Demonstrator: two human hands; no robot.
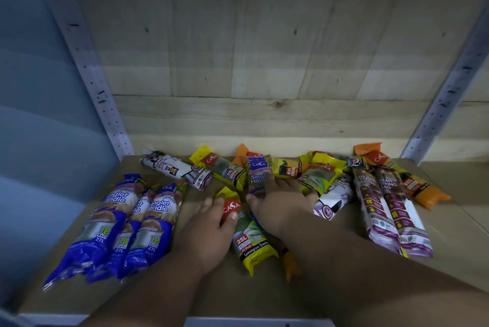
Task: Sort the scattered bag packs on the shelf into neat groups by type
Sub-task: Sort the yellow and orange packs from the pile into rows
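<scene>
- Both hands sit mid-shelf (449, 223): your left hand (211, 231) grips a yellow pack (251, 242), your right hand (280, 207) grips a blue pack (258, 175).
- Bare board lies along the front edge.

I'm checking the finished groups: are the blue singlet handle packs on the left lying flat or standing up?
Lying flat. The three blue singlet handle packs lie side by side on the shelf, printed fronts facing up.

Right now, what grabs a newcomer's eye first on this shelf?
Both hands mid-shelf: the left hand grips a yellow 25L pack, the right hand holds a blue Singlet Handle pack. At left, three blue Singlet Handle packs lie side by side; at right, two purple Draw String packs lie paired.
</scene>
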